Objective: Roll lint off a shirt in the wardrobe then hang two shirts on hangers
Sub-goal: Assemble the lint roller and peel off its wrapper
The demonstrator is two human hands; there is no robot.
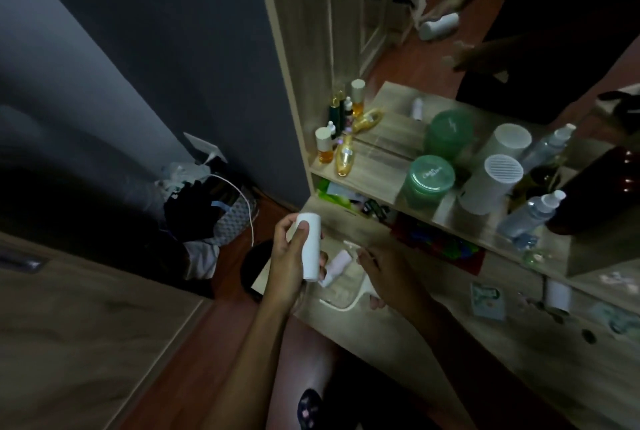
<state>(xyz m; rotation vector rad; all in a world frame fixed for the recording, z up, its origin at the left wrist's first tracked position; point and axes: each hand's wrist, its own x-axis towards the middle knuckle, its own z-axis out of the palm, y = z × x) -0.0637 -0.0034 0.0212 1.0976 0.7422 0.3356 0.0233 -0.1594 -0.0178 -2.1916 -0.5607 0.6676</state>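
In the head view, the left hand [289, 263] is closed around a white cover [309, 249], a smooth tube. The thumb is laid along its front and the fingers are wrapped behind it. The long axis of the tube is almost upright in the picture. Its closed, rounded end is turned up and away from the person, and its lower end is tilted slightly to the right.

Just beside it, the lint roller [336, 262] is held by the right hand [388, 279], whose fingers are curled around the white handle [349, 305]. The grip itself is blurred. The pale roll is laid on a diagonal, with its free end pointed down and left, toward the lower end of the cover. The handle is curved below the roll.

Both things are kept above the left front corner of the dressing table [398, 332]. Behind them, along the shelf [367, 173], perfume bottles [344, 155] are seen at the left end and a green jar [428, 180] near the middle.

In the mirror [433, 58] above the shelf, the cover is shown again, held in one hand.
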